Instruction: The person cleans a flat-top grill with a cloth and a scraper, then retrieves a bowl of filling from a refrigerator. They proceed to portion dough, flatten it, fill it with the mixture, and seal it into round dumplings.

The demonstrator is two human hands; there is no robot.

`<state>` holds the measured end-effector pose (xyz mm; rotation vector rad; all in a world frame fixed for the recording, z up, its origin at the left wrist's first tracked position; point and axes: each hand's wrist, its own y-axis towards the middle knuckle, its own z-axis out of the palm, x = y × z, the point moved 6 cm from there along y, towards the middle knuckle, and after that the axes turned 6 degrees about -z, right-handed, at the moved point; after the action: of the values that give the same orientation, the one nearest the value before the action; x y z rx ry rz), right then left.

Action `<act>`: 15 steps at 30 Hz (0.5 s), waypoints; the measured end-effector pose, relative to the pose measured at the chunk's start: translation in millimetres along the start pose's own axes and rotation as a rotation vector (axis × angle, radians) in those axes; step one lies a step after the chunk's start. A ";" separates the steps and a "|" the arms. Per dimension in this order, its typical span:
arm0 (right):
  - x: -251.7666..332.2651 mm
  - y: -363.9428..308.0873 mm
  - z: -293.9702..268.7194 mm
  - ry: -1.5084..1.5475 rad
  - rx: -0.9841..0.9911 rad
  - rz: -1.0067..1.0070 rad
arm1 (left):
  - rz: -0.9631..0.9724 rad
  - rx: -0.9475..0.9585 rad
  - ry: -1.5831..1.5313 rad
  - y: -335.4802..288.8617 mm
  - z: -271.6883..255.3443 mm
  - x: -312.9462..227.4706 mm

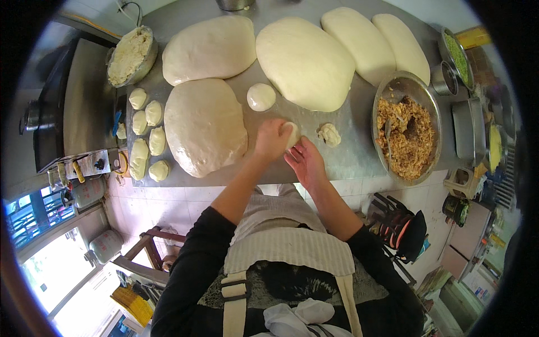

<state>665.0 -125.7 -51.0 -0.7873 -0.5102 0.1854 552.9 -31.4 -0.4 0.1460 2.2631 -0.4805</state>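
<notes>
Near the front middle of the steel table, my left hand (273, 139) is closed round a small piece of dough (293, 135), and its pale side shows past the fingers. My right hand (307, 161) meets the piece from the right, palm partly turned up, fingers loosely apart and close against its lower edge. Behind them sits a smooth round dough ball (261, 97). To the right lies a small crumpled dough lump (329, 135). A wide slab of dough (205, 126) spreads out just left of my left hand.
More large dough slabs (306, 64) cover the back of the steel table (353, 151). At right stands a metal bowl (376, 137) of brown filling with a spoon. Several small dough pieces (138, 159) line the left edge, near a bowl of pale crumbly mixture (130, 56).
</notes>
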 end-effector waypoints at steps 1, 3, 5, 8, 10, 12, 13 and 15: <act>4.6 -0.9 10.2 0.037 0.105 -0.014 | 0.101 -0.047 -0.013 -15.7 -1.0 -14.4; 8.0 -6.2 30.0 0.104 0.259 0.036 | 0.216 -0.135 -0.124 -51.6 -11.2 -24.9; 10.5 -12.9 44.3 0.032 0.292 -0.009 | 0.005 -0.179 -0.304 -69.2 -22.5 -6.7; 11.2 -22.9 71.2 -0.292 0.392 -0.238 | -0.245 -0.004 -1.435 -63.6 -20.0 23.6; 15.4 -33.6 93.4 -1.002 0.409 -0.695 | -0.544 0.295 -1.831 -65.9 1.4 28.6; 13.2 -56.4 117.7 -1.358 0.487 -1.238 | -0.557 0.410 -2.029 -65.0 6.9 26.9; 4.4 -59.1 121.3 -1.389 0.576 -1.217 | -0.477 0.445 -2.118 -63.8 5.5 24.8; -11.5 -69.2 120.0 -1.446 0.708 -1.173 | -0.582 0.333 -2.044 -68.0 8.1 35.9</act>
<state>592.7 -102.5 65.4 0.5696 -2.0278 -0.2101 517.0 -99.0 -11.8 -0.6033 0.1634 -0.7403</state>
